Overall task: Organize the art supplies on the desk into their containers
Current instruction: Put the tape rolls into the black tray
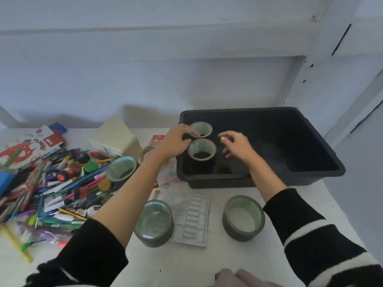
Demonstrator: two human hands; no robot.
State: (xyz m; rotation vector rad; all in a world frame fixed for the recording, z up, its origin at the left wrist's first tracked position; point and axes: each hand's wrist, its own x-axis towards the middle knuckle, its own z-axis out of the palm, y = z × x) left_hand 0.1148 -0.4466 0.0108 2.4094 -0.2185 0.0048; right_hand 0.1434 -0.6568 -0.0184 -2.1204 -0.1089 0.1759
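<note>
Two empty cups stand nearest on the desk [217, 257]: near-left cup [154, 223] and near-right cup [243, 217], both upright with mouths up, and a clear plastic insert [191, 219] lies flat between them. Further out on the left is the pen pile [53, 189]. It's unsorted and lying flat, with most long axes running near-left to far-right, though it's a tangle. A tilted cup [121, 168] sits at the pile's right edge, mouth facing up and toward the camera.

Beyond that, the black bin [310, 179] holds a front bin cup [202, 150] and a back bin cup [201, 129]. They stand upright, axes vertical, just beside each other in the bin's left end.

The left hand [176, 141] is at their left side, with fingers curled at the back cup's rim. Whether it's pinching or just touching, I can't tell. The right hand [236, 145] hovers over the bin to the right of the cups, fingers loosely spread and holding nothing.

My read on the step: staging containers in the bin, with sorting not started. Next move is likely to bring the remaining three cups over. The tilted one needs righting first. After that, pens go in tip-down, axis vertical.
</note>
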